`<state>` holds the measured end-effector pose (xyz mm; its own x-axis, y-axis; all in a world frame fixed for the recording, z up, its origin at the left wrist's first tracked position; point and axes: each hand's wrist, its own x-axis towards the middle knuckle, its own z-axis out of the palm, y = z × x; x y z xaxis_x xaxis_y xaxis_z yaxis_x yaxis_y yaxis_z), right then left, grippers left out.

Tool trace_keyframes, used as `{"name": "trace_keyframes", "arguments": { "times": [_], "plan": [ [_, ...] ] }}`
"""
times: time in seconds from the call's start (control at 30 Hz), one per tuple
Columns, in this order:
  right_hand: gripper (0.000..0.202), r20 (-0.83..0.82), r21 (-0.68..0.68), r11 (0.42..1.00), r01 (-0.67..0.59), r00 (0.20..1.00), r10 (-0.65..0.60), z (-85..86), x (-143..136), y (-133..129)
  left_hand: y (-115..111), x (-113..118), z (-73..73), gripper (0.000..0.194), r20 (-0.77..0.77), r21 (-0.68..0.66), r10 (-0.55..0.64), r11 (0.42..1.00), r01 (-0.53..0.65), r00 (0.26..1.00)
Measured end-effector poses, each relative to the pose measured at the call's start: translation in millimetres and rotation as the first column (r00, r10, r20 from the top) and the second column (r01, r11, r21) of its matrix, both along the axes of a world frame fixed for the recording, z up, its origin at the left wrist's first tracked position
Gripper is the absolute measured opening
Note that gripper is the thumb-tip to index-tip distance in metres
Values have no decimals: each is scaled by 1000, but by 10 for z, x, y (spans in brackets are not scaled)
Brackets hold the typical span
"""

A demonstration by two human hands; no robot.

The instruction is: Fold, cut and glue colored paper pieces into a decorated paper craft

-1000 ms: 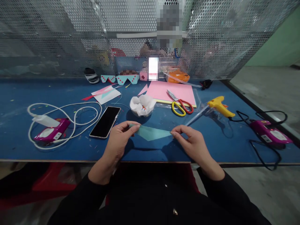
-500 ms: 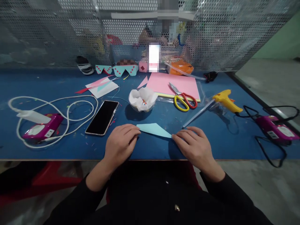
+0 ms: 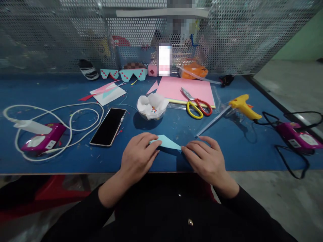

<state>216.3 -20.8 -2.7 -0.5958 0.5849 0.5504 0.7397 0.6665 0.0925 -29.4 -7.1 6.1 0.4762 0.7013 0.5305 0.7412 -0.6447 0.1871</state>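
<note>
Between my two hands is a light blue piece of paper (image 3: 167, 142) with a peaked upper edge, held just over the blue table near its front edge. My left hand (image 3: 141, 153) pinches its left end between thumb and fingers and covers part of it. The fingertips of my right hand (image 3: 204, 156) are closed on the pointed right end. Beyond the paper stands a bowl (image 3: 152, 107) lined with white tissue, with small red bits inside. The tip of a clear glue stick (image 3: 213, 121) lies close to my right fingers.
Scissors (image 3: 199, 107) rest on pink paper sheets (image 3: 181, 88). A yellow glue gun (image 3: 243, 106) lies to the right, a phone (image 3: 108, 127) to the left. Purple power sockets (image 3: 44, 137) with cables sit at both sides. Decorated blue paper pieces (image 3: 133, 74) stand before the perforated metal panel (image 3: 141, 30).
My left hand has moved right along the light blue paper and now covers more of its left end. My right hand keeps hold of the right tip.
</note>
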Motion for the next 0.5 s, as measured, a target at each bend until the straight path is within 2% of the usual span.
{"name": "trace_keyframes", "arguments": {
  "times": [0.1,0.2,0.37,0.5],
  "plan": [
    [13,-38,-23,1000,-21,999,20,-16,51,7,93,-27,-46,16,-184,79,-138,985,155,973],
    [12,-54,-31,999,-14,998,12,-28,82,4,120,4,-71,19,-267,108,-185,970,220,946],
    [17,-33,-117,992,44,998,-48,-64,130,-35,95,48,-47,25,-313,137,-204,957,256,928],
    [15,-107,-176,983,57,991,-77,-53,145,-82,97,44,-12,24,-305,184,-183,952,246,935]
  ]
}}
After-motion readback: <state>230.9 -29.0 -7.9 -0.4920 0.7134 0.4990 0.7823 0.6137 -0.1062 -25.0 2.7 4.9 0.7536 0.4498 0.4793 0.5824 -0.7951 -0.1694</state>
